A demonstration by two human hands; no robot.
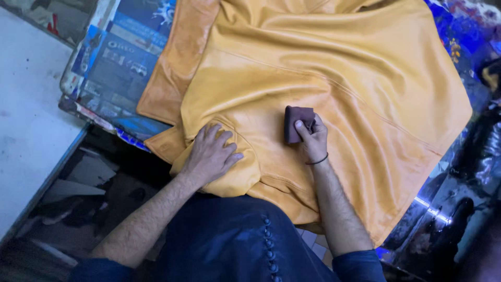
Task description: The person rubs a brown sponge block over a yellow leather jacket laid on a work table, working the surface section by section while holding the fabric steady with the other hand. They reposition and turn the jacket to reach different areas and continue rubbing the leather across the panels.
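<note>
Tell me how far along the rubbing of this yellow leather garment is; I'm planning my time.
Done: nothing clearly; the yellow leather garment looks evenly coloured apart from shading. In hand: the right hand presses a dark brown pad near a seam, while the left hand pins the edge. Left: cannot tell.

head cam | looks steeply down, close | onto yellow leather garment [334, 78] (single view only)

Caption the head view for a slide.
Left hand pins a yellow garment while the right hand presses a brown pad on it.
</note>
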